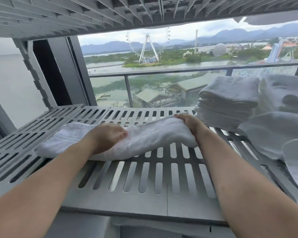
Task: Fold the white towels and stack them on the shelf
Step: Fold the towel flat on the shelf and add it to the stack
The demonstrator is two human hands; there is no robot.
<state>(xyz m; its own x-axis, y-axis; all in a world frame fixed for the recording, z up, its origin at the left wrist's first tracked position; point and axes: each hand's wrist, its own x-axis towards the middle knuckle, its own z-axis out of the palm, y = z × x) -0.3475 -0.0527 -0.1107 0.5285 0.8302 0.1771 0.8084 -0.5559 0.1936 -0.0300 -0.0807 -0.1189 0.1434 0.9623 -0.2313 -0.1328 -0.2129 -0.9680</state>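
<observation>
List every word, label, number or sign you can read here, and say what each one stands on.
No text here can be read.
Blue banner at the foot of the Ferris wheel: too small and blurred to read.
Dark mark at the bottom edge, below the shelf: cut off by the frame, unreadable.
Towel, folded stack, shelf: no label shows.

I can read no text, label, brand or number anywhere in my view. A small dark mark (186, 236) sits on the pale panel (162, 232) below the near edge of the shelf (144, 201). The bottom of the frame cuts it off, and it is too small to make out.
</observation>
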